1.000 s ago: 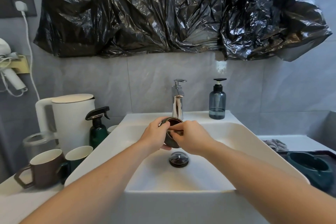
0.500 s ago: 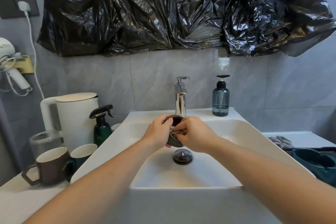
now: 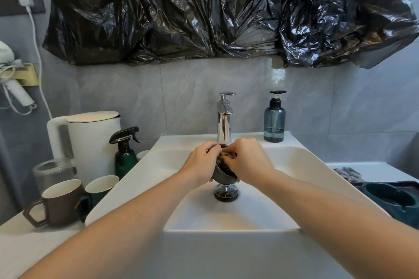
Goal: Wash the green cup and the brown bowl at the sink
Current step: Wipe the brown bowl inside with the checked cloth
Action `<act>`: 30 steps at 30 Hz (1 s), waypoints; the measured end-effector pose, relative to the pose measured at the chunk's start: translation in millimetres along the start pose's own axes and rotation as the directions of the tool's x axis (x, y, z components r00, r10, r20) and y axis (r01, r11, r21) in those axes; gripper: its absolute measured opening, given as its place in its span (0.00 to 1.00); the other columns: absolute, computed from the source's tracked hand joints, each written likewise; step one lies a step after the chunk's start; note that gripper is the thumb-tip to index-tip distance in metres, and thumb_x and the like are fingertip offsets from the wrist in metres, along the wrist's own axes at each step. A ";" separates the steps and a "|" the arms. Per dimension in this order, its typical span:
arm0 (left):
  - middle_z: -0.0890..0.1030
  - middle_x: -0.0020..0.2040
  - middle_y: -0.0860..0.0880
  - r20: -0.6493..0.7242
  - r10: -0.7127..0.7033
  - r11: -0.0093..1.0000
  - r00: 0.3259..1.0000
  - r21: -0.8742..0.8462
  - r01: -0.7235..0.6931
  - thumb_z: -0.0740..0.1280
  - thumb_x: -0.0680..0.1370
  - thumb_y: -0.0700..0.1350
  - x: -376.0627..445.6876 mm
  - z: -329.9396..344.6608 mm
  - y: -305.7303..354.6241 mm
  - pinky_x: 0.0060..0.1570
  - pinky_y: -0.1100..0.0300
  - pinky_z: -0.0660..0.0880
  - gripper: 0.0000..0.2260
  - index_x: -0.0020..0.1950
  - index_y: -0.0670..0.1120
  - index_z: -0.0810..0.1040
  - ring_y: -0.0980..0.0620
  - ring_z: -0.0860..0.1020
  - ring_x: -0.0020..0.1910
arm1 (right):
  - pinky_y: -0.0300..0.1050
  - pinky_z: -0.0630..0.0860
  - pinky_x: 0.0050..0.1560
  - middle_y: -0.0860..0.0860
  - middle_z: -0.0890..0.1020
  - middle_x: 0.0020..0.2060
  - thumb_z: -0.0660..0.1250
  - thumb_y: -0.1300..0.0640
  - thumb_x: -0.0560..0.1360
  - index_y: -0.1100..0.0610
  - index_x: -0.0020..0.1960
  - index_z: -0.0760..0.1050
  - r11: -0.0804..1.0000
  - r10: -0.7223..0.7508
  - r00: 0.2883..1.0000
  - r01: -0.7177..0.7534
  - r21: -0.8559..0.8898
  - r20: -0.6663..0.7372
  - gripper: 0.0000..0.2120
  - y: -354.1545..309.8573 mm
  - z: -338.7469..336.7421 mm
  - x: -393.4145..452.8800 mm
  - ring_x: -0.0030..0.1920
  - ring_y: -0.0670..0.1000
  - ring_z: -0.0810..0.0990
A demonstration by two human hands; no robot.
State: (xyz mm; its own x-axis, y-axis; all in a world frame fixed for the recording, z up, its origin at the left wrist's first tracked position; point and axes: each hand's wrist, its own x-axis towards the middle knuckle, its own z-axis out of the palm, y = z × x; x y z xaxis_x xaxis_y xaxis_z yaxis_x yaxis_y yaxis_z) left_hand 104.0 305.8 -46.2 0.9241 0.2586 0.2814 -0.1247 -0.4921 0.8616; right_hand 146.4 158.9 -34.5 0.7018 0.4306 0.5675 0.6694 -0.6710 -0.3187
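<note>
Both hands meet over the middle of the white rectangular ceramic sink [image 3: 317, 165], just below the chrome tap [image 3: 224, 124]. The left hand [image 3: 199, 165] wraps its curled fingers round the outer wall of the small brown bowl [image 3: 221, 174], holding it tilted with the mouth turned up and toward the tap. The right hand [image 3: 247, 163] curls over the rim from the other side, its fingertips bent into the bowl's inside — whether they pinch a cloth or only rub the surface cannot be told. The bowl hangs above the round dark drain plug [image 3: 226, 192], clear of the basin floor.

On the white desk [image 3: 27, 247] left of the sink stands the green cup with a pale inside [image 3: 101, 186], upright, touching a brown mug with an angular handle [image 3: 60, 203] beside it. Behind them are a dark green spray bottle [image 3: 124, 154], a white electric kettle [image 3: 93, 140] and a clear glass jar [image 3: 49, 170]. A blue-grey pump bottle [image 3: 274, 120] stands on the sink's back ledge, right of the tap. Crumpled black plastic sheeting [image 3: 226, 11] covers the wall above.
</note>
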 end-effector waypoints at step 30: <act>0.84 0.47 0.55 -0.056 0.060 0.997 0.997 0.049 -0.057 0.61 0.84 0.53 1.6 -0.4 -4.6 0.41 0.55 0.75 0.12 0.56 0.54 0.84 0.51 0.80 0.48 | 0.41 0.63 0.29 0.52 0.80 0.37 0.64 0.53 0.74 0.50 0.52 0.86 0.989 0.011 0.997 0.001 -0.148 0.080 0.12 -3.1 -8.8 -4.1 0.38 0.56 0.75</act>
State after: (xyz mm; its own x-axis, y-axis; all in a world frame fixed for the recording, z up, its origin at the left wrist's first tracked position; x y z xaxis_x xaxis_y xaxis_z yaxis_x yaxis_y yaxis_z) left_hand 105.9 308.8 -49.5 0.8931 0.2749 0.3561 -0.1595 -0.5466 0.8220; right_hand 139.3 153.9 -29.2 0.7263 0.4704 0.5012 0.6269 -0.7524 -0.2021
